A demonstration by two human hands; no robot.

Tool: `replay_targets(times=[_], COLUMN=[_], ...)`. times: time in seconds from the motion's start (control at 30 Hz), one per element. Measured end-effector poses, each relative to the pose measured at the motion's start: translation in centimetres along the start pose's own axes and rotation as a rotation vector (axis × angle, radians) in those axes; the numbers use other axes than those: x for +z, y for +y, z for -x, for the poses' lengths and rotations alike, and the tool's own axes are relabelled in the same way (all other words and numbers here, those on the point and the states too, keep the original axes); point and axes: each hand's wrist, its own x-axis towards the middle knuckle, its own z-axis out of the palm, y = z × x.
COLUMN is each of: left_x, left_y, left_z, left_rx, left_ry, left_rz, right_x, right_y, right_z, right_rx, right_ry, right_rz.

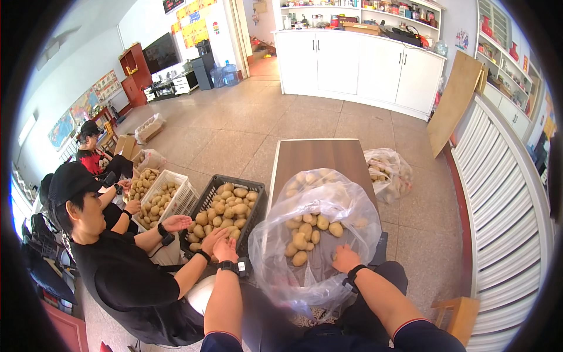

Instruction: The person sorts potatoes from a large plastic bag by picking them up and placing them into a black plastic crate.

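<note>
A large clear plastic bag [268, 243] lies wide open on a brown table, with potatoes [300, 239] inside. Within its mouth, my right hand [346, 259] has its fingers curled, close to the nearest potatoes; what they hold, if anything, is hidden. My left hand [226, 249] is beside the near right corner of a black crate [258, 202] full of potatoes. Its fingers are bent together, and I cannot make out anything in them. A co-worker's hand [212, 239] overlaps it or lies just behind it. The same person's other hand [177, 223] is held over the crate's left side.
A white crate [186, 199] of potatoes stands left of the black one, with more people seated beyond. The brown table [319, 154] extends ahead. Another potato bag [392, 176] sits on the floor to its right. A wooden stool [460, 317] and white radiator [504, 193] are at right.
</note>
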Motion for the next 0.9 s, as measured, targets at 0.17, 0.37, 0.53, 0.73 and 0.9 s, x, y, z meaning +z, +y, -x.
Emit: replay_targets(times=[0.17, 0.37, 0.53, 0.73, 0.9], left_x=[5.6, 8.9, 9.1, 9.3, 9.5], left_y=[-2.3, -3.5, -5.9, -7.3, -7.6], left_z=[7.2, 15.0, 17.8, 20.0, 21.3], left_rx=[0.004, -0.085, -0.172, -0.309, -0.383], left_ry=[-0.318, -0.518, -0.793, -0.990, -1.096], left_rz=[-0.143, -0.289, -0.619, -0.953, -1.066], right_x=[0.8, -0.8, -1.8, -2.0, -2.2], right_y=[1.1, -0.4, -0.4, -1.2, -2.2], right_z=[-0.6, -1.1, -0.9, -0.8, -0.5], right_rx=[0.028, 0.177, 0.206, 0.073, 0.046], right_ry=[0.088, -0.204, -0.447, -0.567, -0.631], right_rz=[-0.196, -1.066, -1.534, -1.646, -1.609])
